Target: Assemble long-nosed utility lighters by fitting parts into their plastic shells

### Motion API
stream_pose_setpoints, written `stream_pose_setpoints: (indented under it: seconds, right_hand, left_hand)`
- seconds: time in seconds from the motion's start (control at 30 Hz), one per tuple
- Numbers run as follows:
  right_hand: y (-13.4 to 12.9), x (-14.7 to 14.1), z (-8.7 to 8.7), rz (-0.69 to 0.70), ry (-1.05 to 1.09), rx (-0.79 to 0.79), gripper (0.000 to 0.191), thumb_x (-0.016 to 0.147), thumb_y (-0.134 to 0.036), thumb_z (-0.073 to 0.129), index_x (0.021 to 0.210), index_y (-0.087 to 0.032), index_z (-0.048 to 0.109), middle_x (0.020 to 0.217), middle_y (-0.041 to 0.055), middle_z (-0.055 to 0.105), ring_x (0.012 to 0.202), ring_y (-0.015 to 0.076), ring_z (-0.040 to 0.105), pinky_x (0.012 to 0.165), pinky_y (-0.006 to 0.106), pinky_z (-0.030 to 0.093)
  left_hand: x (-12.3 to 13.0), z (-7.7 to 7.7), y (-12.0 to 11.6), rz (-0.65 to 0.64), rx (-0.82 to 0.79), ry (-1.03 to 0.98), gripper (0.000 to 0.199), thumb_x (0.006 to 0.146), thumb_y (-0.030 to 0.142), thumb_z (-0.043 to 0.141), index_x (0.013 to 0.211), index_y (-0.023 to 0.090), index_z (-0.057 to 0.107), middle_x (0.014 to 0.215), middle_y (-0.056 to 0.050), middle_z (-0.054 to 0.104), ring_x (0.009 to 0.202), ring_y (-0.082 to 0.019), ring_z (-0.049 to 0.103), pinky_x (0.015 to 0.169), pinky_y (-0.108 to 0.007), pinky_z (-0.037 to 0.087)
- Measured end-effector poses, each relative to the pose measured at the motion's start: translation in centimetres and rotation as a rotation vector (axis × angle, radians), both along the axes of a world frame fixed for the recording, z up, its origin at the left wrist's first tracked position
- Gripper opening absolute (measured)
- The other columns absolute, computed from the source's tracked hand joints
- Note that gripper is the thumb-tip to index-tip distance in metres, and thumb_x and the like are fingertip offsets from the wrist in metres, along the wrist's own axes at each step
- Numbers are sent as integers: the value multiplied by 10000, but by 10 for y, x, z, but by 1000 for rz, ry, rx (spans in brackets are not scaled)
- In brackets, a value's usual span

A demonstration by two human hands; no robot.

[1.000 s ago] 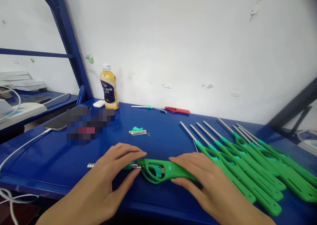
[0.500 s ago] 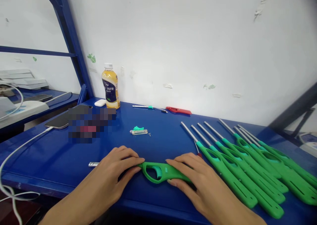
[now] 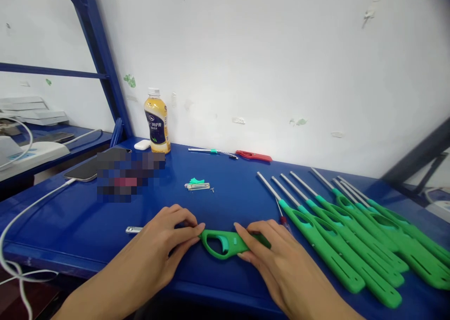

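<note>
A green lighter (image 3: 234, 242) with a teal trigger lies crosswise near the table's front edge. My left hand (image 3: 172, 240) pinches its neck between thumb and fingers; the silver tube tip shows to the left of that hand. My right hand (image 3: 272, 249) holds the handle, its thumb below and fingers above, covering the handle's far end. Just beyond my right hand lies a screwdriver (image 3: 283, 220) with a red part, partly hidden. Several more green lighters (image 3: 326, 245) with silver tubes lie side by side at the right.
Small teal and clear parts (image 3: 198, 185) with a tiny screw lie mid-table. Behind are a silver tube with wires (image 3: 204, 150), a red casing (image 3: 253, 156) and a yellow bottle (image 3: 156, 125). A phone (image 3: 84, 170) with a white cable and a blurred patch are at the left.
My right hand has shifted slightly on the handle, its index finger lifting a little. More of the screwdriver shows beside it. The left hand keeps its pinch.
</note>
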State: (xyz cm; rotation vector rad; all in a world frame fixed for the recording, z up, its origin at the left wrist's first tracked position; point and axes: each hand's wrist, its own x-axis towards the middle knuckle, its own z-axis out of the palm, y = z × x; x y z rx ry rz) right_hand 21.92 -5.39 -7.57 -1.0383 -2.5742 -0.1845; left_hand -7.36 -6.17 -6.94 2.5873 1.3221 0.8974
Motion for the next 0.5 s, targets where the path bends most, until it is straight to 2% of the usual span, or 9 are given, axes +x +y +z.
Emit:
stream_pose_setpoints:
  seconds: [0.13, 0.23, 0.33, 0.4, 0.47, 0.5]
  right_hand:
    - [1, -1, 1, 2, 23, 10, 388, 1134, -263, 516, 1464, -174, 701, 1056, 120, 746, 910, 292, 732, 793, 454, 662]
    - [1, 0, 4, 12, 54, -31, 374, 1126, -275, 548, 1454, -201, 711, 1062, 108, 743, 917, 288, 725, 798, 455, 665]
    - [1, 1, 3, 1, 48, -25, 393, 1110, -263, 588, 1486, -207, 689, 1079, 104, 749, 923, 293, 731, 831, 485, 670]
    - [1, 1, 1, -4, 39, -4, 399, 1096, -271, 626, 1484, -206, 692, 1082, 105, 754, 930, 297, 739, 837, 484, 674]
    - [2, 1, 0, -5, 30, 17, 399, 1083, -279, 656, 1472, -200, 701, 1079, 105, 757, 927, 300, 746, 814, 474, 683]
    - [2, 1, -1, -9, 26, 25, 398, 1079, -280, 663, 1466, -196, 703, 1076, 103, 758, 921, 301, 749, 804, 476, 688]
  left_hand:
    - [4, 7, 0, -33, 49, 76, 391, 1113, 110, 467, 1117, 270, 824, 1107, -56, 746, 951, -216, 702, 920, -389, 564]
    - [3, 9, -3, -20, 36, 114, 396, 1105, 118, 474, 1213, 290, 813, 1143, -51, 741, 995, -226, 707, 956, -398, 571]
    - [-5, 5, -9, 75, 24, 155, 425, 1103, 186, 524, 1433, 367, 721, 1277, -38, 725, 1172, -252, 711, 1072, -426, 567]
    - [-13, 1, -12, 172, 68, 156, 467, 1101, 268, 550, 1551, 364, 629, 1370, -59, 703, 1213, -282, 727, 1032, -421, 609]
    - [-21, -2, -12, 236, 123, 141, 451, 1096, 347, 565, 1539, 305, 644, 1390, -94, 703, 1165, -306, 764, 933, -397, 652]
    - [-24, -2, -12, 247, 134, 134, 397, 1099, 371, 563, 1458, 282, 706, 1349, -99, 723, 1112, -304, 784, 889, -381, 661]
